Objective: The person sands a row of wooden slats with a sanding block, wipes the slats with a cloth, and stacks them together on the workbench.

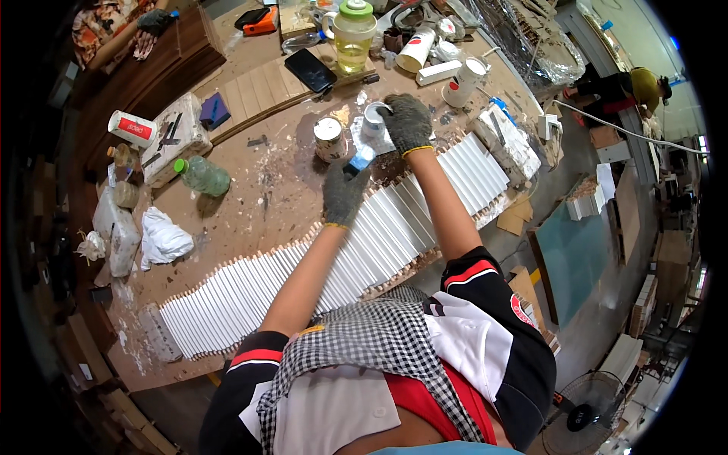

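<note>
My left hand (345, 193), in a dark grey work glove, is closed on a small blue sponge (362, 157) with a whitish face. My right hand (409, 121), gloved alike, grips the rim of a small white cup (373, 121) standing on a pale, stained sheet. Just left of the cup is an open paint-smeared can (329, 138) with white on top. Below both hands, a long row of white slats (250, 300) with bare wooden ends runs diagonally across the brown table (250, 197), my forearms reaching over it.
White-coated blocks (504, 144) flank the slats. Behind are a phone (311, 70), a green-lidded jug (354, 34) and paper cups (464, 82). Leftward lie a green bottle (205, 176) and a white cloth (164, 239). Another person's hand (144, 44) rests on brown boards; one more person stands far right.
</note>
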The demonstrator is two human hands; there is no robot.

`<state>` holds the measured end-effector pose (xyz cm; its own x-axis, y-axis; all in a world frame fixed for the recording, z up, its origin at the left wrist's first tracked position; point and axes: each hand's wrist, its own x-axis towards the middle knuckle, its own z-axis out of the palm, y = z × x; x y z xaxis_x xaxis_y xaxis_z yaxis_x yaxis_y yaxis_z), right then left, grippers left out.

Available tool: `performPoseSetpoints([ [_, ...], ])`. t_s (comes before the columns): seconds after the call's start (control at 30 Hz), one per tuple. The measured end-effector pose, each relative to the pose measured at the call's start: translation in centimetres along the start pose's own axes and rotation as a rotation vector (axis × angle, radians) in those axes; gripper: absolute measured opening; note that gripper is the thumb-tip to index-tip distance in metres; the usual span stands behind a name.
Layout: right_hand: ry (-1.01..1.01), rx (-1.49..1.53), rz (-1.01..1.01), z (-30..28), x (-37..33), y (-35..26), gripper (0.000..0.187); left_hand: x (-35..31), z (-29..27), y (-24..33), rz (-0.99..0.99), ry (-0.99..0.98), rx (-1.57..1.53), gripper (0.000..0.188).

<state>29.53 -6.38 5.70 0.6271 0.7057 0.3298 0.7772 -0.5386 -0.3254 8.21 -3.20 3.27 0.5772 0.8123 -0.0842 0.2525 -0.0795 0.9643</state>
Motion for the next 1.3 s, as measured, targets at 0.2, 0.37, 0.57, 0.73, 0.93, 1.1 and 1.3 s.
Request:
performPoseSetpoints([
  [0.2, -0.177, 0.194, -0.313, 1.5, -1.2, -8.5, 0.066, -3.2, -3.2, -3.5, -0.072, 0.013, -0.159, 0.038],
  [0.37, -0.05, 0.357, -0.305, 3.2, -1.1, -6.7, 0.057, -4.8, -5.9, -3.2, -0.116, 0.027, -0.166, 0.035],
  [0.57, 0.347, 0.324, -0.124, -4.7, -1.3, -4.3, 0.054, -6.9, -10.4, -5.0, -0.252, 0.129, -0.167, 0.033],
  [0.73, 0.28, 0.224, -0.035, -3.8, -0.8, -2.9, 0.057, -7.3, -10.2, -4.8, -0.213, 0.116, -0.155, 0.035],
  [0.93, 0.291, 0.273, -0.037, -2.0, 0.6, -2.5, 0.058, -7.7, -10.1, -4.6, -0.119, 0.105, -0.104, 0.038],
  [1.1, 0.244, 0.278, -0.056, 0.3, 0.7, -1.5, 0.059, -8.6, -10.4, -3.3, -0.127, 0.083, -0.106, 0.039],
  [1.3, 0.325, 0.268, -0.072, -1.0, -3.1, -1.3, 0.061, -9.3, -11.2, -2.5, -0.133, 0.029, -0.093, 0.039],
])
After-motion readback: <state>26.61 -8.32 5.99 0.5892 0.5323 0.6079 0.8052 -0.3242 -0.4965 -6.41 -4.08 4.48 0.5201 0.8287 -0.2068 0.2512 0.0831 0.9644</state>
